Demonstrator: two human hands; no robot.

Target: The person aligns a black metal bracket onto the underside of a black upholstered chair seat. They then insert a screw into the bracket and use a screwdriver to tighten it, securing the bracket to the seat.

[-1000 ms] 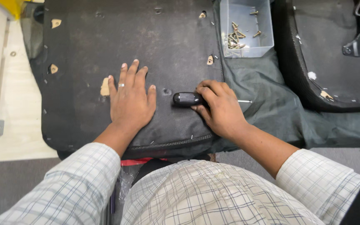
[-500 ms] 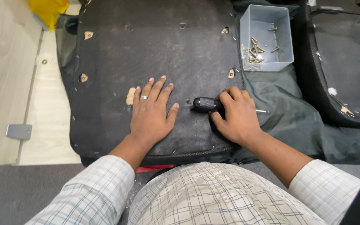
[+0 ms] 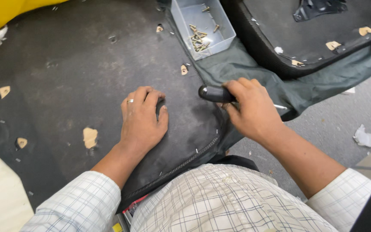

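My left hand (image 3: 142, 120), with a ring on one finger, presses palm-down on a large black fabric-covered panel (image 3: 65, 86), its fingertips curled at a small hole. My right hand (image 3: 252, 109) grips a black-handled tool (image 3: 213, 93), held sideways over the panel's right edge, with its thin metal shaft poking out to the right. Dark green fabric (image 3: 245, 68) lies under and beyond the tool. Tan patches of torn covering show on the panel.
A grey plastic bin (image 3: 226, 32) with several brass screws stands beyond the tool. A second black panel (image 3: 323, 34) lies at the upper right. Yellow material (image 3: 5, 10) is at the top left. White scraps (image 3: 366, 138) lie on the grey floor at right.
The view has shifted closer and to the right. My left hand's fingers went from spread flat to curled. My right hand still holds the tool, slightly raised from the panel.
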